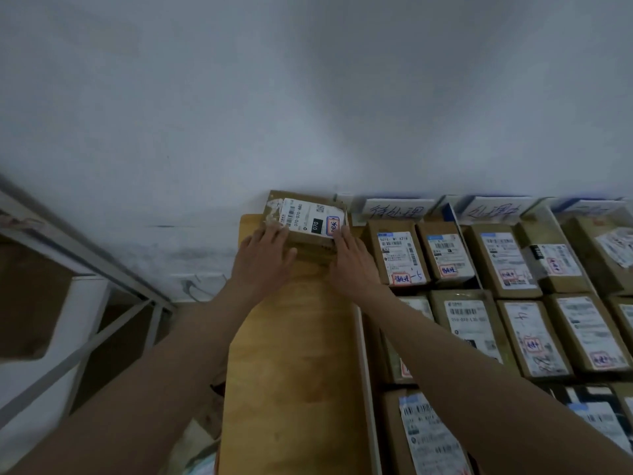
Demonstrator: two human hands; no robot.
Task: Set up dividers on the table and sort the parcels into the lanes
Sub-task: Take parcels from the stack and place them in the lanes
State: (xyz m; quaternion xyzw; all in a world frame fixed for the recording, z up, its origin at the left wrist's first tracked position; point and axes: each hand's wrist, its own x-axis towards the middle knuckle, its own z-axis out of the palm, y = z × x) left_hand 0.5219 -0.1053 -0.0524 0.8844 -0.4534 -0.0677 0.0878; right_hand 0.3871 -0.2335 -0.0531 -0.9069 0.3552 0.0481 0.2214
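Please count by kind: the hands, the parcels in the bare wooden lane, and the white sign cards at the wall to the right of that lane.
Hands: 2, left hand and right hand
Parcel in the wooden lane: 1
Sign cards: 3
Total: 6

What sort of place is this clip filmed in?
Likely a parcel sorting room: labelled cardboard parcels lie in rows between white dividers, handwritten lane signs stand against the wall, metal shelving at left.

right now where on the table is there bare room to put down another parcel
The leftmost lane is bare wood from the parcel both hands hold at the wall back to the near edge, bordered by the white divider. Right of it, lanes are packed with boxes.
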